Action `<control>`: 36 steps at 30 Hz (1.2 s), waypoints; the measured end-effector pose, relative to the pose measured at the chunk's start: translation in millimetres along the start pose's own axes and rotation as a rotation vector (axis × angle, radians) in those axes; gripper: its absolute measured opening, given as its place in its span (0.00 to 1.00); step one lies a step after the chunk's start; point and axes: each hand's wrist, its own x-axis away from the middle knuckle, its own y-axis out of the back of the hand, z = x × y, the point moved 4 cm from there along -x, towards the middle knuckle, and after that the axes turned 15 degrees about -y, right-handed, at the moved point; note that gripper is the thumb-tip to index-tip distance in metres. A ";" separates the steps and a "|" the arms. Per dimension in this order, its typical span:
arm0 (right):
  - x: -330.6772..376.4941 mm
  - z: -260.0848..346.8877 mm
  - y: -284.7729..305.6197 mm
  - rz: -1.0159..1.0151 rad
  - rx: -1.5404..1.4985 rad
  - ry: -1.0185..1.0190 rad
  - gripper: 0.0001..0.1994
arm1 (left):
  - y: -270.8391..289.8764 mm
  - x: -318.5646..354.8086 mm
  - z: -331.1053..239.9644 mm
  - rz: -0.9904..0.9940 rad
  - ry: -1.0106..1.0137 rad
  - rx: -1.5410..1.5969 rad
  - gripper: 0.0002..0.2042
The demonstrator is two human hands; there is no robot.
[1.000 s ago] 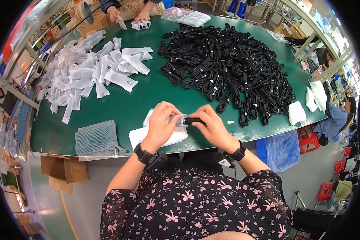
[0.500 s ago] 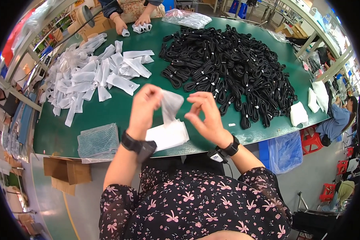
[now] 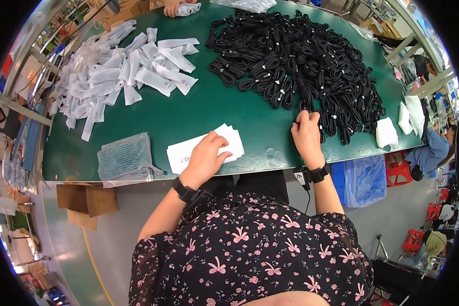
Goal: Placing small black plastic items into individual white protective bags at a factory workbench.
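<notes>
My left hand (image 3: 207, 159) lies over a stack of white paper slips (image 3: 181, 153) near the table's front edge, fingers curved and thumb apart. At the near edge of a large heap of coiled black cables (image 3: 290, 56), my right hand (image 3: 308, 137) has its fingers closed on one cable bundle (image 3: 306, 97). A pile of frosted plastic bags (image 3: 107, 76), many of them filled, spreads over the left of the table. Left of the slips sits a stack of flat translucent bags (image 3: 125, 158).
Across the green table (image 3: 199, 107), another person's hand (image 3: 173, 7) touches a white bag. White folded sheets (image 3: 386, 133) lie at the right edge. Below the table are a blue bin (image 3: 362, 181) with a plastic liner and a cardboard box (image 3: 89, 199).
The translucent bag has left my left hand, and another bag lies on the pile's near right side. My left hand has lowered to the slips; my right has reached the cables.
</notes>
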 end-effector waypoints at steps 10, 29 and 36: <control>39.2 25.1 12.3 0.225 -0.684 -0.391 0.15 | -10.2 2.1 3.9 -0.046 0.120 0.027 0.05; 38.2 93.1 -10.3 0.789 -0.736 -0.046 0.10 | 13.0 -10.3 -9.3 -0.105 -0.220 0.123 0.04; 31.3 117.4 4.4 0.551 -0.789 0.393 0.14 | 26.3 -29.0 -0.4 -0.187 0.052 0.384 0.05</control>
